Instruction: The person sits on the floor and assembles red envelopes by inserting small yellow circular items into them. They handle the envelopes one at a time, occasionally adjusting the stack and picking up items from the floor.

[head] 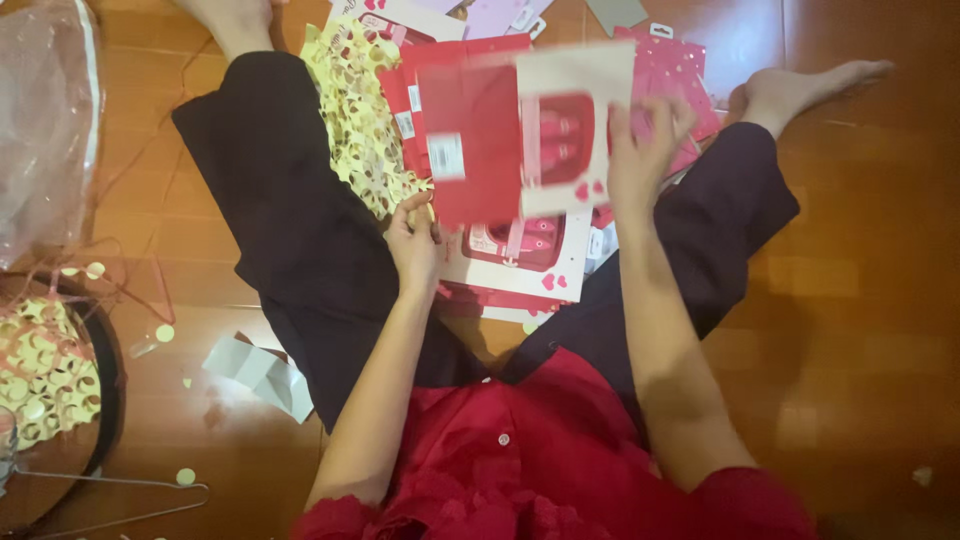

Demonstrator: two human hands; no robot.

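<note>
Our right hand (640, 150) fingers (672, 118) grip the edge of a blurred red-and-white cardboard package with a pink window (525, 125), raised above our lap. Our left hand (415, 240) fingers pinch its lower red corner. Beneath: a similar flat white carded package (525, 262), a yellow punched-out paper sheet (365, 120), pink dotted cards (670, 60), wooden floor (860, 300).

warm, dim indoor light; glare on the wooden floor (860, 300); raised card (525, 130) motion-blurred, edges soft.
</note>
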